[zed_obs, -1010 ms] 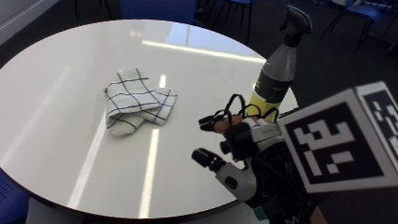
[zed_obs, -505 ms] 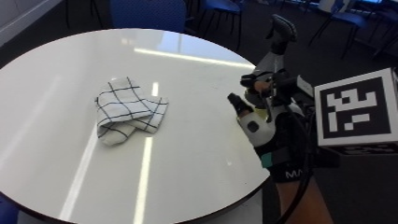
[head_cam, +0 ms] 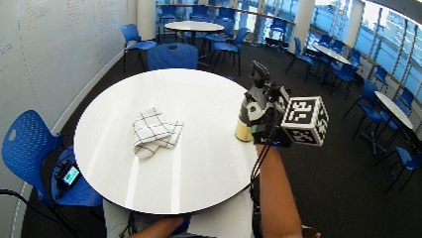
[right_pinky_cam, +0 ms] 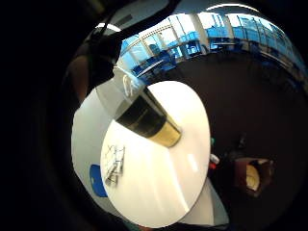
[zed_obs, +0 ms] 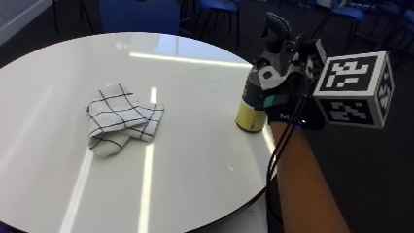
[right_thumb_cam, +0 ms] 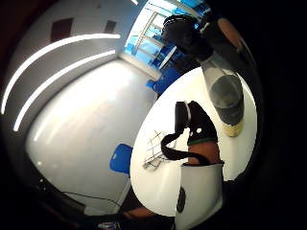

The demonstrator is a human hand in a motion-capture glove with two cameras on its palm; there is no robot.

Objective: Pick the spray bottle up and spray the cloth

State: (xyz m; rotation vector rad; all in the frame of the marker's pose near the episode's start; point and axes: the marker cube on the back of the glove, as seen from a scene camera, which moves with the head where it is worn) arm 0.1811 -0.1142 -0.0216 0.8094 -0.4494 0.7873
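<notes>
A round white table [zed_obs: 194,160] is taking up most of the scene, with blue chairs [head_cam: 29,144] standing around it on the dark floor. A white cloth with a dark check [zed_obs: 119,119] is lying crumpled near the middle of the table, well apart from the spray bottle [zed_obs: 253,114]. The bottle is standing upright near the table's edge, its yellow base resting on the surface and its black trigger head pointing up. The gloved right hand [zed_obs: 281,85] is pressing against the bottle's upper part, but whether its fingers are curling around it cannot be told.
</notes>
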